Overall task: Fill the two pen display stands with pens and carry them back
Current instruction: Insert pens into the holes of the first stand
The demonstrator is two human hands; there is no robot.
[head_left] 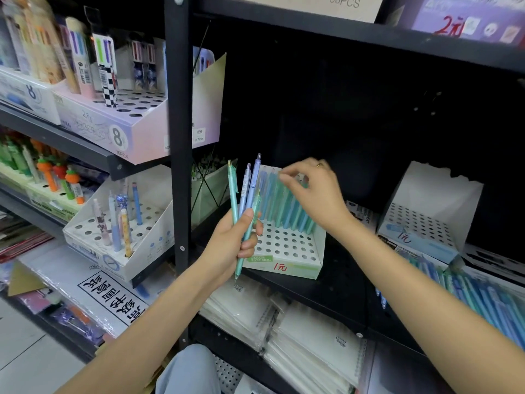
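1. On the black metal shelf [338, 282] of a stationery rack stands a white pen display stand [287, 248] with a perforated top; a row of blue and green pens [287, 206] fills its rear holes, and the front holes are vacant.
2. Left hand [235, 240]: fingers and thumb are curled around a bundle of four pens [244, 200], held upright in front of the stand's left edge.
3. Right hand [312, 194]: positioned over the tops of the inserted pens, fingertips drawn together; motion blur prevents confirming whether they pinch a pen.
4. Second display stand [426, 223]: white, holes vacant, located well to the right on the same shelf.
5. Loose stock of blue and green pens [488, 302] lies at the right edge, below the second stand.
6. Lower shelf: wrapped spiral notebooks [306, 342] are stacked.
7. Adjacent bay, left of the black upright post [177, 137]: further pen boxes [125, 123] sit on tiered shelves.
8. Floor: pale tile [25, 356] is visible at lower left.
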